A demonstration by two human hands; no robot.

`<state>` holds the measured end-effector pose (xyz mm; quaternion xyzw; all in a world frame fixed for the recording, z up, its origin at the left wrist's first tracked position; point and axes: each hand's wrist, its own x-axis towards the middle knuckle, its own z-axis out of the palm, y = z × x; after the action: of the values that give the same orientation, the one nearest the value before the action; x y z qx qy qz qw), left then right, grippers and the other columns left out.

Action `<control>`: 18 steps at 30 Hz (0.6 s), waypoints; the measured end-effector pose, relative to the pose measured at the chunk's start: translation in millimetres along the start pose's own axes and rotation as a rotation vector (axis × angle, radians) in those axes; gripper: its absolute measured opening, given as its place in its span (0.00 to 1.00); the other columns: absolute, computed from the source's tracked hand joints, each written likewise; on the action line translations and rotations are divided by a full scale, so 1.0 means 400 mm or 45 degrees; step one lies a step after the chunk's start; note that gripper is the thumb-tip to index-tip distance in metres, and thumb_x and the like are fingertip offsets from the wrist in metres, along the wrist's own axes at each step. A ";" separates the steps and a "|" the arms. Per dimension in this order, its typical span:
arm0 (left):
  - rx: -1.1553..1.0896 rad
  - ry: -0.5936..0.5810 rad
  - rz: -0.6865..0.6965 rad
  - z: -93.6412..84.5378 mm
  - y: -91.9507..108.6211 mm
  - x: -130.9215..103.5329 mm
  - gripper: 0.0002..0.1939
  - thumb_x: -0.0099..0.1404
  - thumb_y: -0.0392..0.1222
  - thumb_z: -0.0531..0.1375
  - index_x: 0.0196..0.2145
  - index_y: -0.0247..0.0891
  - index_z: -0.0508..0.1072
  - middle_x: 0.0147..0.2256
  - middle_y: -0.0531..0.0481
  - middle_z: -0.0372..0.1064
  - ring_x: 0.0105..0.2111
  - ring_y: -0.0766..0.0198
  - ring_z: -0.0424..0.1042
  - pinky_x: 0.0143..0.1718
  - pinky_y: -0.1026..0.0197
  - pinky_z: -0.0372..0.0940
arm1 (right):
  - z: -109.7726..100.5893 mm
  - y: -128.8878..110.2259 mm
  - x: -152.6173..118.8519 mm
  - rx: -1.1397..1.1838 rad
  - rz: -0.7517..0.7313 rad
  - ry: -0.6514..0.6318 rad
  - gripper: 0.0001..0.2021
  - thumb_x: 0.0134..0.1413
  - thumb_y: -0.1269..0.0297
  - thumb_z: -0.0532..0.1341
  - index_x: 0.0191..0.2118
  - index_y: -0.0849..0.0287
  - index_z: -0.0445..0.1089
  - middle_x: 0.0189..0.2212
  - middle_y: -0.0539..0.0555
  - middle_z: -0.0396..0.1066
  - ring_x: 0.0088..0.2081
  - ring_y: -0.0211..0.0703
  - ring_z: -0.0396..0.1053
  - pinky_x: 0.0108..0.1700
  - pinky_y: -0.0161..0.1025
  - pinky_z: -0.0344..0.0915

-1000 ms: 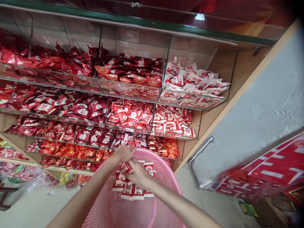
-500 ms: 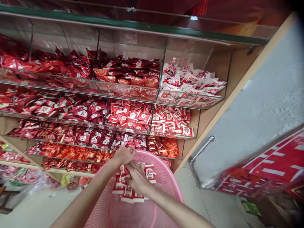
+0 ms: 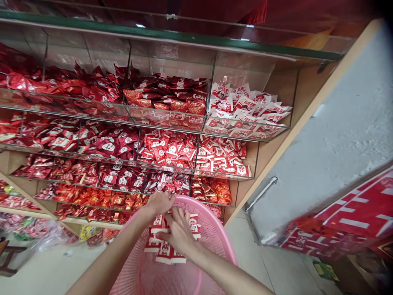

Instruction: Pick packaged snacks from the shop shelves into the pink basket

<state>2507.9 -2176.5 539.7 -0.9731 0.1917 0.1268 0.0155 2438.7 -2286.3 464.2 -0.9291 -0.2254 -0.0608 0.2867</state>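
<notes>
In the head view a pink plastic basket [image 3: 225,241] with mesh sides stands low in front of me. My left hand [image 3: 160,203] has its fingers curled over the far rim of it. Several small red and white packets [image 3: 170,252] lie in a loose heap inside, towards the far side. Over that heap is my right hand [image 3: 181,233], reaching in with the fingers apart and the thumb out to the left. Its palm hides some packets, and I see none gripped in it.
Behind the basket rise shelves with glass dividers [image 3: 196,153], their bins full of red wrapped sweets [image 3: 172,149]. White and red packets [image 3: 245,108] fill the upper right bin. A grey wall [image 3: 331,135] and a red printed sheet [image 3: 353,217] are at the right.
My right hand has shifted slightly within the basket, its fingers now more spread over the packets. The left hand keeps its place on the rim.
</notes>
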 end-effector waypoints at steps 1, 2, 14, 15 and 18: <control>-0.008 0.005 -0.003 0.004 -0.001 0.002 0.25 0.67 0.45 0.39 0.50 0.37 0.70 0.48 0.36 0.71 0.47 0.44 0.70 0.45 0.45 0.63 | 0.001 0.000 -0.001 -0.004 0.007 0.000 0.23 0.51 0.56 0.62 0.53 0.50 0.62 0.52 0.58 0.62 0.51 0.56 0.57 0.50 0.53 0.53; -0.016 0.011 -0.010 0.007 -0.003 0.005 0.26 0.67 0.46 0.38 0.50 0.36 0.70 0.48 0.35 0.71 0.47 0.44 0.70 0.45 0.45 0.63 | 0.003 0.001 -0.001 -0.007 0.010 0.000 0.24 0.51 0.55 0.62 0.54 0.49 0.62 0.53 0.58 0.61 0.51 0.56 0.57 0.50 0.54 0.53; -0.033 0.032 -0.038 0.006 -0.007 -0.004 0.23 0.66 0.45 0.42 0.49 0.37 0.70 0.48 0.37 0.71 0.48 0.47 0.70 0.46 0.48 0.62 | -0.033 -0.024 0.002 0.012 0.051 0.011 0.23 0.50 0.51 0.61 0.50 0.53 0.64 0.50 0.59 0.62 0.51 0.57 0.58 0.51 0.55 0.54; -0.041 0.035 -0.048 0.001 -0.006 -0.007 0.22 0.66 0.45 0.43 0.49 0.38 0.70 0.48 0.37 0.72 0.48 0.48 0.70 0.47 0.49 0.62 | -0.045 -0.026 0.003 0.010 0.050 0.008 0.22 0.50 0.51 0.61 0.49 0.54 0.65 0.50 0.59 0.62 0.51 0.57 0.58 0.51 0.55 0.54; -0.065 0.043 -0.061 -0.011 -0.005 -0.012 0.22 0.66 0.45 0.43 0.48 0.40 0.71 0.49 0.39 0.71 0.49 0.49 0.70 0.47 0.49 0.62 | -0.094 -0.025 0.003 0.009 0.025 -0.018 0.20 0.50 0.52 0.62 0.47 0.54 0.66 0.53 0.59 0.61 0.54 0.58 0.56 0.53 0.57 0.51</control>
<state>2505.5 -2173.1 545.0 -0.9795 0.1652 0.1147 -0.0097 2435.9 -2299.3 500.7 -0.9306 -0.2185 -0.0508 0.2891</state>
